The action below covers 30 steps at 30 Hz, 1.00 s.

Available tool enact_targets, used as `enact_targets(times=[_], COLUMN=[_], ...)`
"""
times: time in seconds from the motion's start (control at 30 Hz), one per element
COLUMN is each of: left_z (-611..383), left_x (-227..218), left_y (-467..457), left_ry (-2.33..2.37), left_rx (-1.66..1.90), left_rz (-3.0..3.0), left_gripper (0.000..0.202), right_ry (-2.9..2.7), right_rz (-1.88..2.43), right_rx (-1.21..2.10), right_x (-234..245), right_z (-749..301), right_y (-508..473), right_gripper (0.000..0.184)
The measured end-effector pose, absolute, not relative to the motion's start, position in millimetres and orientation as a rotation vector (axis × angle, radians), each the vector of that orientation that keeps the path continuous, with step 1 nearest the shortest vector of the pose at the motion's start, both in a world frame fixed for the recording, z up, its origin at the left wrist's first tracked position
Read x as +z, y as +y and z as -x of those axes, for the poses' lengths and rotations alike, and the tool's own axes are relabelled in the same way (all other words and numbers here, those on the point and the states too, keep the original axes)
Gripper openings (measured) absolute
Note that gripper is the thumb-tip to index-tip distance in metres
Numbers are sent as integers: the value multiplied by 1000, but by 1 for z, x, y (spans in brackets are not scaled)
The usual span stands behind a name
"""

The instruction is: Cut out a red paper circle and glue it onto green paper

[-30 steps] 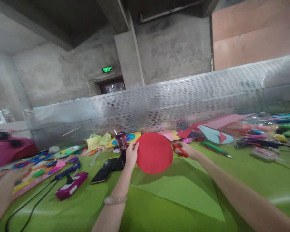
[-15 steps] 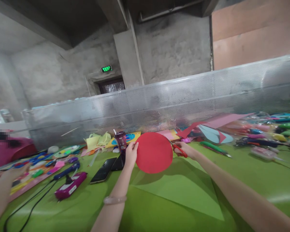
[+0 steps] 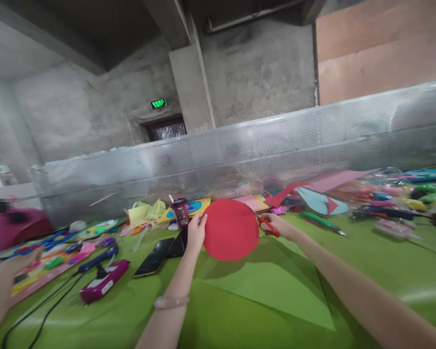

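Observation:
A round red paper disc (image 3: 231,230) is held up above the table in the middle of the view. My left hand (image 3: 196,232) pinches its left edge between thumb and fingers. My right hand (image 3: 279,227) is closed around the red handles of a pair of scissors (image 3: 269,226) at the disc's right edge. The blades lie along the upper right rim, partly hidden by the paper. Below the disc, a light green paper sheet (image 3: 276,291) rests on the green table.
A black phone (image 3: 154,257) and a dark cup with a straw (image 3: 180,213) stand left of my left hand. Further left are a purple power strip (image 3: 104,281), cables and another person's hand (image 3: 18,261). A green cutter (image 3: 321,222) and bagged craft pieces (image 3: 421,194) lie right.
The view has shifted very slightly. Both hands, the disc and the scissors keep nearly the same positions. The other person's hand at the left has moved a little.

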State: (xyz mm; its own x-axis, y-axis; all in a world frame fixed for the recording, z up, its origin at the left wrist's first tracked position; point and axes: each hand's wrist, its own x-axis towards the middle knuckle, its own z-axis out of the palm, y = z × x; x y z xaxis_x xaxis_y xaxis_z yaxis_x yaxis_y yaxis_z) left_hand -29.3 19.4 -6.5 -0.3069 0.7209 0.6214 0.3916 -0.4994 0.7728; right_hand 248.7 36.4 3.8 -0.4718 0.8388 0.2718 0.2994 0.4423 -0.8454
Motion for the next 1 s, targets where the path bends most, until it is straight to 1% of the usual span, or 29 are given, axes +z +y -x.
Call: enact_targets(times=[0.4,0.6,0.7,0.8,0.87,0.93,1.0], left_z=[30,31,31,31,31,31,31], left_x=[-7,-8,-8,-8,-8,-8,-9], left_y=[20,21,21,21,21,21,22], left_ry=[1408,1440,1446,1449,1450,1449,1449], left_rx=[1888,1897,1893,1887,1885,1883,1883], left_rz=[-1672,-1671,-1680,-1687,-1691,-1694,-1693], left_gripper=[30,30,30,30,30,29,29], right_ry=[-1962,-1956,-1988,-2014,-2020,-2016,-2002], right_rz=[974,975,993,1018,1026,1022,1005], right_rx=[983,1013,1025,1033,1035,1034,1030], right_x=[9,12,7,3,2,2,3], right_z=[-250,-253,-253,-253,-253,-252,-252], right_y=[31,34,37,40,41,41,41], right_gripper=[3,12,11,19,21,20,13])
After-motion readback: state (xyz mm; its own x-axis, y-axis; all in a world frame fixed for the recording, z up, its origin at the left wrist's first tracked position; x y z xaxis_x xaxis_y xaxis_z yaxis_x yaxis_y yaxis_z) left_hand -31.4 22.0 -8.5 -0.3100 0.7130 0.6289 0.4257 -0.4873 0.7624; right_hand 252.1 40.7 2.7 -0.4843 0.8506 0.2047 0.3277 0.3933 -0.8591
